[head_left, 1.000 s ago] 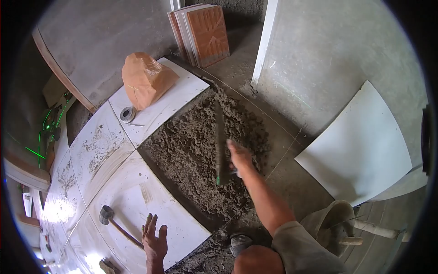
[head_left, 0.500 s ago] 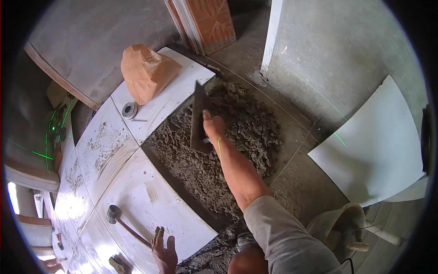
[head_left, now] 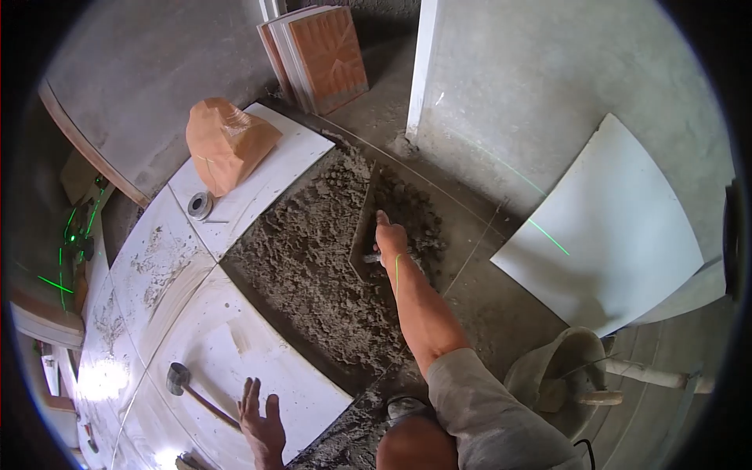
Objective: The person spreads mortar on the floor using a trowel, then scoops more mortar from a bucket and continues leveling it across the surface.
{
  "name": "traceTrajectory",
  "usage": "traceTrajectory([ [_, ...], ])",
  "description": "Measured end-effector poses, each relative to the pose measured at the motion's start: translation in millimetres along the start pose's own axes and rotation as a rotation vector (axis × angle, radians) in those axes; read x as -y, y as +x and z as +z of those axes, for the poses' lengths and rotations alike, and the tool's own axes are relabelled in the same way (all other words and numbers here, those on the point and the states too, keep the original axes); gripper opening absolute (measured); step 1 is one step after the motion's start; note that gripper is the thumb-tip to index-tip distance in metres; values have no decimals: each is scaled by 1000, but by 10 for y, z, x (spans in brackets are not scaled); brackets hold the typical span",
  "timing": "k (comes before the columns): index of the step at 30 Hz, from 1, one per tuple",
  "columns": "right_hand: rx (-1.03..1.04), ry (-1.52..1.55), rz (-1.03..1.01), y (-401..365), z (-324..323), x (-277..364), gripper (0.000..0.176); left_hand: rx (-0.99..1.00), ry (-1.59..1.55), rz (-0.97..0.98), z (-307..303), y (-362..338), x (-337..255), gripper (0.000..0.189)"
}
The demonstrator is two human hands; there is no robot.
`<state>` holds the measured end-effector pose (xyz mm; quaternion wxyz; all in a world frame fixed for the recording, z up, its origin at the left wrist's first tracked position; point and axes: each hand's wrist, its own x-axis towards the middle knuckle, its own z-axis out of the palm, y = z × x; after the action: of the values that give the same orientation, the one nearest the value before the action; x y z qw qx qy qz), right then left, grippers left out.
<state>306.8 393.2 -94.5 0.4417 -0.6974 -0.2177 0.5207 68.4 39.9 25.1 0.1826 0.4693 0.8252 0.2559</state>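
Observation:
My right hand is wrapped round the handle of a flat steel trowel, its blade tilted on edge in the mortar bed. The mortar is grey and crumbly, spread toward the laid tiles, with a rougher heap at the blade's far right side. Over the near white floor tile, my left hand has its fingers stretched and holds nothing. Right beside its fingers is the handle of a rubber mallet, which lies on the tile.
An orange-brown bag and a roll of wire rest on the far white tile. Patterned tiles lean at the back. A large white tile leans on the right wall, behind a bucket with a wooden-handled tool.
My right hand has swept the trowel rightward across the mortar, leaving the surface behind it more spread out. My left hand stays open near the mallet. The view has shifted.

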Motion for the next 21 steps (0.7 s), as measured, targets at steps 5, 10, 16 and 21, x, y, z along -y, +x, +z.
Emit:
traceTrajectory([
  [5, -67, -39, -45, 29, -481, -67, 56, -6, -25, 22, 13, -81, 89, 44],
  [10, -48, -13, -49, -141, -666, -132, 54, 63, -16, 25, 39, -125, -27, 48],
  [16, -86, 38, -51, -462, -731, -190, 50, 33, 20, 53, -76, -154, -111, 48],
  [21, 269, -188, -149, -1025, -517, -340, 56, 61, 6, 0, 1, -112, -107, 49],
])
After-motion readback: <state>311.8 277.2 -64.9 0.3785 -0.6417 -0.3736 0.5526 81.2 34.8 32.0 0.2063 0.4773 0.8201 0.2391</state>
